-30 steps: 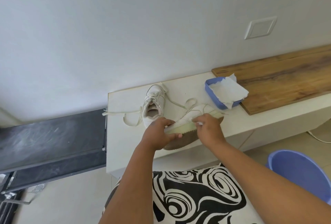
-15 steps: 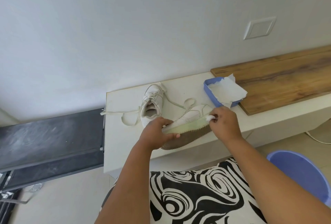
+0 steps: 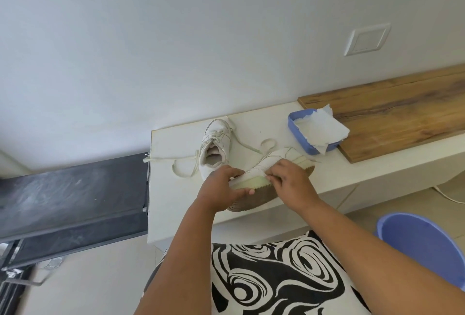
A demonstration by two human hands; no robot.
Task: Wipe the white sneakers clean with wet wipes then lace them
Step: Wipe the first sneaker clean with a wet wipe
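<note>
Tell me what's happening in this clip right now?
A person is cleaning a white sneaker tipped on its side at the edge of a white counter. The left hand grips its heel end while the right hand rubs a wipe along the midsole. The second sneaker stands behind, laces loose. A blue tub of wipes sits nearby.

Single head-worn wide-angle view, looking forward and down from above the person's lap, white counter (image 3: 176,204) close at centre, wall filling the upper frame from 10 to 2 o'clock, both forearms entering from 6 o'clock, floor at 7 o'clock
</note>
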